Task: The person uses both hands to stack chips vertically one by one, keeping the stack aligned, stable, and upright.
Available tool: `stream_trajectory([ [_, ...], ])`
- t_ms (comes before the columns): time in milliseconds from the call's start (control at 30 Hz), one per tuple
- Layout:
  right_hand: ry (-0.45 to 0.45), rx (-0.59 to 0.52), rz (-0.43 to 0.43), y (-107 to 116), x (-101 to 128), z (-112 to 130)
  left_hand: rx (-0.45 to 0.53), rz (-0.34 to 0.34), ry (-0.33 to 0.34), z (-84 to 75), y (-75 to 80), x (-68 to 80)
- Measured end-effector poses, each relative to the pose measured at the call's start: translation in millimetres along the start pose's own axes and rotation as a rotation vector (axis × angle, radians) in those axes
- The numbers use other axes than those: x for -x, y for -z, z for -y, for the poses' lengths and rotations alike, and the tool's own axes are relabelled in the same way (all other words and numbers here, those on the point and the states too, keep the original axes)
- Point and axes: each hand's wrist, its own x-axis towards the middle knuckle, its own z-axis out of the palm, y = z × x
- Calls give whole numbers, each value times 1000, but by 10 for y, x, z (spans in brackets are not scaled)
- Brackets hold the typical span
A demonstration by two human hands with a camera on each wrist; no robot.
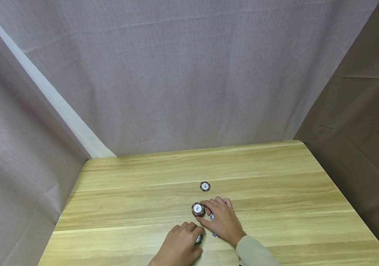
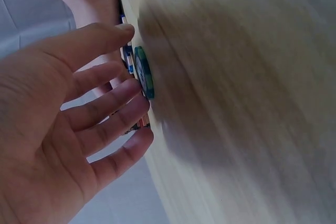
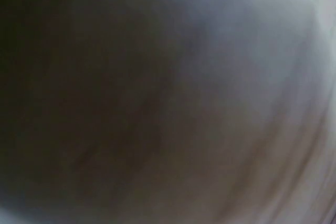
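Pinching a short brown stack of chips (image 1: 198,209) by its rim, the right hand (image 1: 221,220) has thumb and fingertips curled round the edge near the middle of the wooden counter (image 1: 275,192). More chips, blue-edged (image 1: 213,226), lie partly hidden under that palm. A lone dark chip (image 1: 204,186) sits flat on the counter beyond the stack, apart from both hands.

The left hand (image 1: 181,246) rests nearer the front edge. In the left wrist view its fingers (image 2: 113,95) are spread and only lightly bent, the fingertips at a green chip (image 2: 144,72) lying flat; no real grip shows, so it reads as released, touching only. Coloured chip edges show behind the green one.

The right wrist view is a dark blur, nothing readable.

Handling judgement: the chips look rigid, light, smooth-faced. A stack would likely shear sideways if pushed from the top, so the hold belongs on opposite sides of the rim, low enough to catch the bottom chip. A single flat chip probably needs an edge tipped up first.
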Motion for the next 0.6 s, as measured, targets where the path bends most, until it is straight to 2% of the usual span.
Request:
stream_trajectory([
  [333,-12,-18,18,-2,-5,7,48,34,54,-1,-16,-20],
  [600,-5,-19,23,5,1,-12,70,-7,30,6,-38,-34],
])
